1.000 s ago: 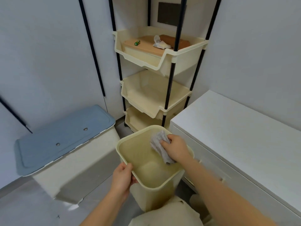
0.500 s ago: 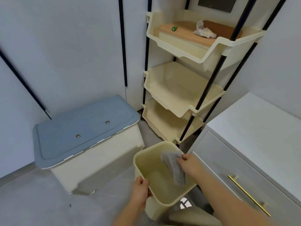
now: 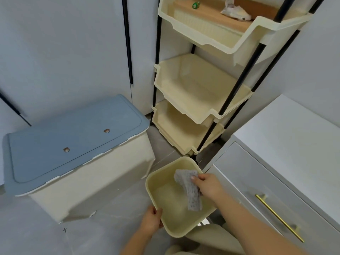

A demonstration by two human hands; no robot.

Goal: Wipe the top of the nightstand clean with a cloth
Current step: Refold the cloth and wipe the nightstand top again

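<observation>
Holding a grey cloth (image 3: pixel 189 190) over a cream bin (image 3: pixel 149 188), both hands low at 6 o'clock.
The right hand (image 3: pixel 207 184) pinches the cloth's upper edge between curled fingers and thumb, the rest hanging down inside the bin; the left hand (image 3: pixel 151 219) grips the bin's near rim, fingers wrapped round it; the white nightstand (image 3: pixel 287 140) stands just beside the bin at 3 o'clock, its top apart from the cloth; a blue-lidded box (image 3: pixel 73 140) sits at 9 o'clock; a cream tiered rack (image 3: pixel 193 85) rises at 12 o'clock, its top tier holding what may be a crumpled tissue (image 3: pixel 233 11).
</observation>
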